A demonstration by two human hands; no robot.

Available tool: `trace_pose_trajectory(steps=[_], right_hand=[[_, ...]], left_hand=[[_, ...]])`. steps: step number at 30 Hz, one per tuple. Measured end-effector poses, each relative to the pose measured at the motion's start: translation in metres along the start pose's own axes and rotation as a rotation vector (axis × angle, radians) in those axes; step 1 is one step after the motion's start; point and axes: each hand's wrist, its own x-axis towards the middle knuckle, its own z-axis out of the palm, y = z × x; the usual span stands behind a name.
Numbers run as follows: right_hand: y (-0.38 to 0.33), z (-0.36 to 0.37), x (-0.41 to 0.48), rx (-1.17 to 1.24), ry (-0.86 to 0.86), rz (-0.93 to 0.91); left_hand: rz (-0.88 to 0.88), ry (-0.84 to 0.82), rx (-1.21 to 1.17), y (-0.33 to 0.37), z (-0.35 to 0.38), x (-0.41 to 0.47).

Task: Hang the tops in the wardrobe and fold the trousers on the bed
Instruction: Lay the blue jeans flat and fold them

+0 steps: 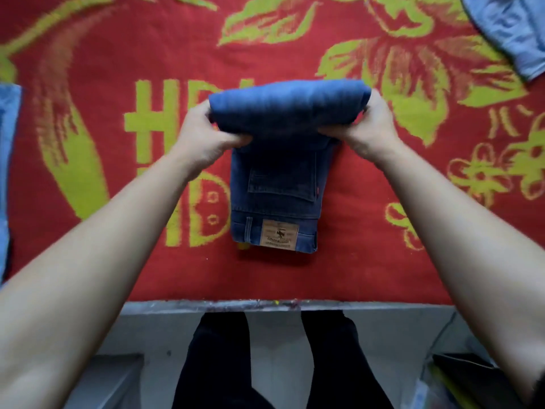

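Head view: dark jeans (277,187) lie on the middle of the bed (354,276), waistband toward its near edge. Fingers of the left hand (203,137) and right hand (368,128) clamp the doubled legs' side edges. The thick, heavy, floppy denim likely wants both ends supported.

One dark jeans (274,184). Two light denim pieces: left piece (7,160), right piece (513,31). One red blanket (383,231).

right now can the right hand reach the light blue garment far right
Probably yes, once free: right hand grips the jeans, but only bare blanket separates it from the light blue garment.
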Motion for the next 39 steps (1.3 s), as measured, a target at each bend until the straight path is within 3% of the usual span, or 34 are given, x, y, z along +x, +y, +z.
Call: trace_pose_trajectory(steps=[6,9,12,14,20,22,26,30,36,39], right_hand=[[0.080,0.024,-0.096,-0.323,-0.081,-0.229],[0.117,0.036,-0.129,-0.556,-0.210,-0.381],[0.137,0.051,-0.145,-0.685,-0.313,-0.460],[0.138,0.057,-0.151,-0.695,-0.288,-0.483],[0.103,0.072,-0.137,-0.532,0.178,-0.362],[0.105,0.091,-0.137,-0.576,0.163,-0.267],[0.123,0.131,-0.156,-0.466,0.055,-0.122],[0.121,0.142,-0.183,-0.323,0.067,-0.114],[0.116,0.153,-0.199,-0.413,0.208,-0.105],[0.121,0.155,-0.198,-0.536,0.095,-0.058]], left_hand=[[0.167,0.006,0.418,-0.081,0.013,-0.078],[0.402,-0.084,0.776,-0.123,0.017,-0.103],[0.471,-0.223,0.917,-0.153,0.024,-0.124],[0.453,-0.196,0.942,-0.161,0.028,-0.131],[0.429,0.196,0.960,-0.127,0.061,-0.101],[0.320,0.194,1.015,-0.119,0.079,-0.088],[0.204,0.004,1.118,-0.146,0.101,-0.088],[0.238,0.005,1.060,-0.168,0.094,-0.106],[0.314,0.087,0.938,-0.168,0.093,-0.133],[0.317,0.032,0.999,-0.178,0.093,-0.131]])
